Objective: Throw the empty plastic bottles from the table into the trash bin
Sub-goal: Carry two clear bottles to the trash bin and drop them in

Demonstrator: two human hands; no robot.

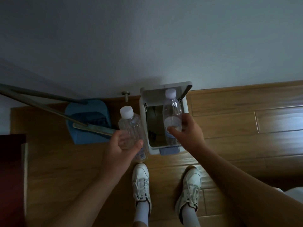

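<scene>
A white trash bin (142,112) stands on the wooden floor against the wall with its lid (157,90) flipped up and its dark inside showing. My right hand (188,135) grips a clear empty plastic bottle (172,110) with a white cap, held right over the bin's mouth. My left hand (121,145) holds a second clear bottle (131,126) with a white cap, just left of the bin and above the floor.
A blue dustpan (86,122) with a long-handled broom (49,107) leans at the wall left of the bin. A metal door stop (126,95) sticks out from the wall. A dark red cabinet (11,177) is at the far left. My white sneakers (141,182) stand before the bin.
</scene>
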